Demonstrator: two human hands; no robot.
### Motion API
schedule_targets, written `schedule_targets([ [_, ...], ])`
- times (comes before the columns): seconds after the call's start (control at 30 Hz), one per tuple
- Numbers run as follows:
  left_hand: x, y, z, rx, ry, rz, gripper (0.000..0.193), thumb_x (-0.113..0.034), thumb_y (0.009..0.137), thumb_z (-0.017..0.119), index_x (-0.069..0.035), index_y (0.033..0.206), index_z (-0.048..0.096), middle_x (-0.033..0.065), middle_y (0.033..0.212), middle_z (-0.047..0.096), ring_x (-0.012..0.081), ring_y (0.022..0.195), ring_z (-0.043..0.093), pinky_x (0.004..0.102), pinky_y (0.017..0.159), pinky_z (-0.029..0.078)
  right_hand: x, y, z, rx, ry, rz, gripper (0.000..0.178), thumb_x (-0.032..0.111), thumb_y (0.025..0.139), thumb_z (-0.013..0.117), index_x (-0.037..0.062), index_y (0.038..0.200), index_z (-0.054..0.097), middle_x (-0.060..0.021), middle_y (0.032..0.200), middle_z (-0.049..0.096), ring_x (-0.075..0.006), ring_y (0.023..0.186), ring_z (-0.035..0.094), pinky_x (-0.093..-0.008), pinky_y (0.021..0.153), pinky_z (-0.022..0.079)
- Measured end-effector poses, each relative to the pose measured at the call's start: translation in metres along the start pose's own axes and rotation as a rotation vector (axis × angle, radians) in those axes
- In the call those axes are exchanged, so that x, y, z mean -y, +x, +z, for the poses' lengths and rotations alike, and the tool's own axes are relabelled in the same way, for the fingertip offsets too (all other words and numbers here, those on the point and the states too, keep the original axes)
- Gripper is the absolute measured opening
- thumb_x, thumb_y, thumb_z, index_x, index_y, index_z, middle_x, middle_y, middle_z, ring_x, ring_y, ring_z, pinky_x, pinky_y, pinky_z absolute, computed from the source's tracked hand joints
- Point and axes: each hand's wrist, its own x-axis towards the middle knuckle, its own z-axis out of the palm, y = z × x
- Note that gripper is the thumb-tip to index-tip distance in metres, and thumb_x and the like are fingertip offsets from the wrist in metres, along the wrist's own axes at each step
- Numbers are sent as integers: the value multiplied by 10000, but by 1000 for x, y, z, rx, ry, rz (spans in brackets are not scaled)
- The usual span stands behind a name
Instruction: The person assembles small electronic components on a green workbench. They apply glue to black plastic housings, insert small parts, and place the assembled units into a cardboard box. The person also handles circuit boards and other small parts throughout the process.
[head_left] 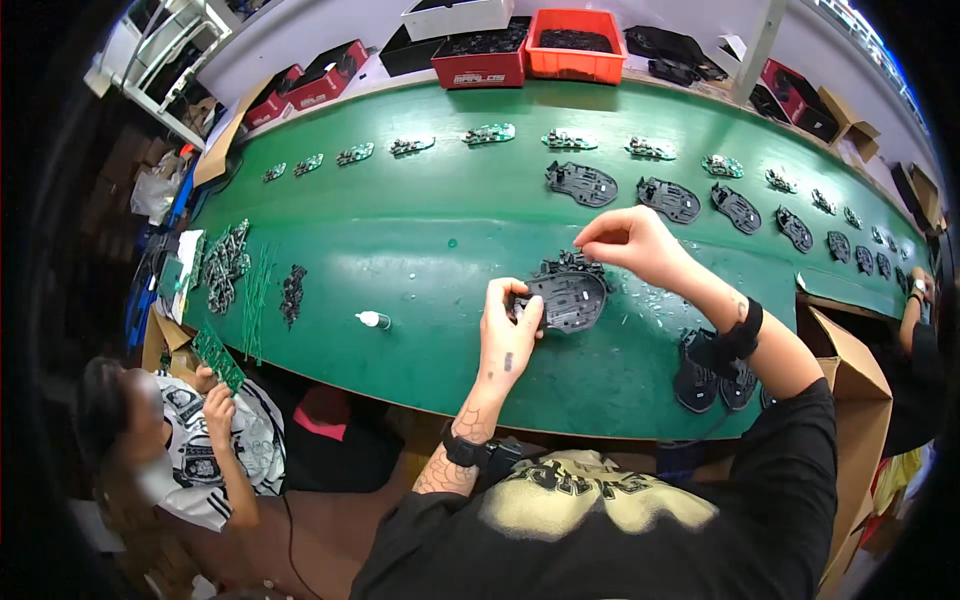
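My left hand point(512, 325) grips a black plastic mouse base shell point(575, 302) by its left side, holding it tilted over the green table. Above the shell's far edge, my right hand point(637, 245) is closed in a pinch, thumb and fingertips together. Whatever lies between those fingertips is too small to make out. Just beneath them sits a pile of small black parts point(568, 262), partly behind the shell. Small clear bits point(650, 300) are scattered on the table right of the shell.
Green circuit boards point(488, 134) run in a row along the back, with black shells point(668, 200) before them at right. More shells point(697, 372) lie near my right elbow. A small white bottle point(373, 320) stands left. A co-worker point(215, 430) holds a green board panel point(217, 358).
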Motion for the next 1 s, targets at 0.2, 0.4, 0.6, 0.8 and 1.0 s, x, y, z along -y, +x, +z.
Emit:
schedule_targets([
  [0.2, -4, 2, -10, -95, 85, 200, 253, -97, 903, 681, -36, 1075, 506, 54, 927, 589, 117, 721, 579, 279, 654, 502, 10, 9, 36, -19, -305, -252, 119, 100, 784, 751, 41, 887, 741, -73, 829, 728, -180, 835, 686, -319, 771, 545],
  [0.4, -3, 8, -26, -123, 190, 357, 285, -115, 872, 704, -22, 1078, 531, 118, 1044, 614, 215, 912, 622, 333, 820, 514, 1, 33, 52, 222, -21, 160, 122, 93, 806, 751, 22, 895, 706, -68, 947, 706, -135, 888, 644, -299, 731, 524],
  [0.6, -9, 8, -58, -80, 221, 308, 382, -126, 878, 701, -22, 1199, 524, 134, 1126, 596, 223, 937, 617, 334, 775, 528, 3, 79, 61, 528, 13, 192, 318, 125, 868, 713, -4, 1157, 675, -57, 974, 718, -103, 871, 630, -286, 837, 510],
  [0.8, -4, 3, -93, -283, 277, 505, 455, -107, 926, 637, 15, 1332, 474, 157, 1304, 504, 208, 974, 612, 302, 742, 541, -50, 190, 52, -82, -286, -42, 298, 158, 819, 710, -19, 1059, 720, -133, 970, 742, -176, 890, 689, -318, 844, 528],
  [1.0, 4, -29, -102, -228, 262, 460, 362, -67, 923, 609, 15, 1269, 541, 140, 1190, 601, 198, 923, 645, 317, 790, 540, -69, 209, 65, -291, -934, -48, 244, 294, 797, 730, 116, 962, 760, -174, 1031, 669, -363, 1030, 592, -454, 905, 499],
])
